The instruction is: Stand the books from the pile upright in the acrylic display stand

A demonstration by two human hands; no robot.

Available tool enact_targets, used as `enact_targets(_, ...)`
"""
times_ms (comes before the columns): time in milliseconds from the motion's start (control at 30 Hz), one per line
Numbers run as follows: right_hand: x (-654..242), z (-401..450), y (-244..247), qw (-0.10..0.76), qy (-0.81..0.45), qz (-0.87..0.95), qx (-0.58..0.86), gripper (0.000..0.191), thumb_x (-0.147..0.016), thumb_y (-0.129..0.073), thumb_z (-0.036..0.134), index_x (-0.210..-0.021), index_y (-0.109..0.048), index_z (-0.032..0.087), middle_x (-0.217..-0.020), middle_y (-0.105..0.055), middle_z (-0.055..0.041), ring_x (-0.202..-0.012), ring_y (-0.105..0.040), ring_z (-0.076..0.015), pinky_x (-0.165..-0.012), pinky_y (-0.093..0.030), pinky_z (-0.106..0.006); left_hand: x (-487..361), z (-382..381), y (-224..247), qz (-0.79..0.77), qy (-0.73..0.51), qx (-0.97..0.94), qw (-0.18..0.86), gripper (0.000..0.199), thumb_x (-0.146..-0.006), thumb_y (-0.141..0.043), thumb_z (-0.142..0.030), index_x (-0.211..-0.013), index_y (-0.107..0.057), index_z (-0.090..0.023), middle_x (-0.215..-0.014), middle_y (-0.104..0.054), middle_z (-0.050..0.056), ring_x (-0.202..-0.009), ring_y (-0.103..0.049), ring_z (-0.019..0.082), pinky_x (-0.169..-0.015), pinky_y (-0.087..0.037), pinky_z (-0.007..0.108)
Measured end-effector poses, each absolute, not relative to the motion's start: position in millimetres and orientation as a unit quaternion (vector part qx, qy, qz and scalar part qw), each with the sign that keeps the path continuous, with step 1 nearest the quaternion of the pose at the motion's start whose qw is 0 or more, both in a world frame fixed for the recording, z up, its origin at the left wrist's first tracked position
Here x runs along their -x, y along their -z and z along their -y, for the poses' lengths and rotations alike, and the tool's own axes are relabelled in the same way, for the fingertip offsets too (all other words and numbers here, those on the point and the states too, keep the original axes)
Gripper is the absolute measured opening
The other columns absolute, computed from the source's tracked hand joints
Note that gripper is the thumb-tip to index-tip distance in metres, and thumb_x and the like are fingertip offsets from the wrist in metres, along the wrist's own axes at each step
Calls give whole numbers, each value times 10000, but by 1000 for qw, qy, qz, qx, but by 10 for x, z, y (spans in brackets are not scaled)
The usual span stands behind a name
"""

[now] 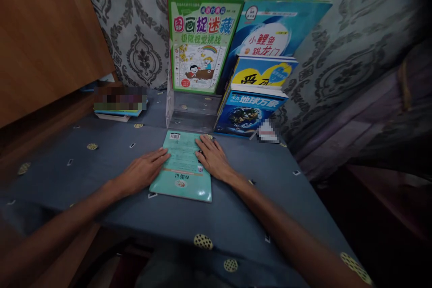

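Note:
A teal book (184,168) lies flat on the blue-grey tablecloth (162,220), its printed cover upside down to me and a barcode at its far left corner. My left hand (143,171) rests at the book's left edge, fingers stretched out and fingertips on the cover. On the right edge lies my right hand (213,157), its fingers spread over the margin. Neither hand is wrapped round anything. Just beyond the book stands a clear rack (192,114) with a green picture book (204,49) upright in it.
Beside the green book stand several blue books (248,112) in tiers. A small stack of books (118,110) lies at the back left, near a wooden cabinet (50,40). A patterned curtain (141,49) hangs behind. The table's edge runs down the right.

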State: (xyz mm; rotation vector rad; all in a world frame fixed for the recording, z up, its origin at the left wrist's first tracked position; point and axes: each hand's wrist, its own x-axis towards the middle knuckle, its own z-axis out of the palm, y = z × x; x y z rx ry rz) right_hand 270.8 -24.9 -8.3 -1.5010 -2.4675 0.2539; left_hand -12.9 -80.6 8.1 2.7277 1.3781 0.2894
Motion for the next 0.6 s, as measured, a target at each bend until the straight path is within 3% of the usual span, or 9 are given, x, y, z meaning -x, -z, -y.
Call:
enact_targets(200,-2861,602,92,138,-93,870,464,514,-1038,-342,382,-1515,-417,205,-1623,-314,-96,-1514,-259,-245,-1208,-244,-519,235,671,-420,-327,45,-944,-12,599,-901,-398,-51,-1477,-410,-219,-1546,-457,123,-1397,-472,267,-1062,-444,417)
enact_targets(400,-2900,693,106,162,-92,872,452,483,-1035,-376,366,-1493,-450,231,-1613,-335,-89,-1496,-304,-252,-1191,-284,-544,116,600,-632,-173,43,-982,-53,430,-949,-410,-78,-1308,-574,-252,-1362,-636,111,-1279,-578,243,-1034,-437,382)
enact_targets(600,-2881,684,72,151,-94,872,457,479,-1029,-401,334,-1480,-467,188,-1604,-341,-115,-1496,-301,-274,-1187,-288,-573,173,482,-749,-74,41,-993,-85,371,-993,-389,-142,-1291,-585,-247,-1330,-657,106,-1228,-610,247,-1011,-461,384)
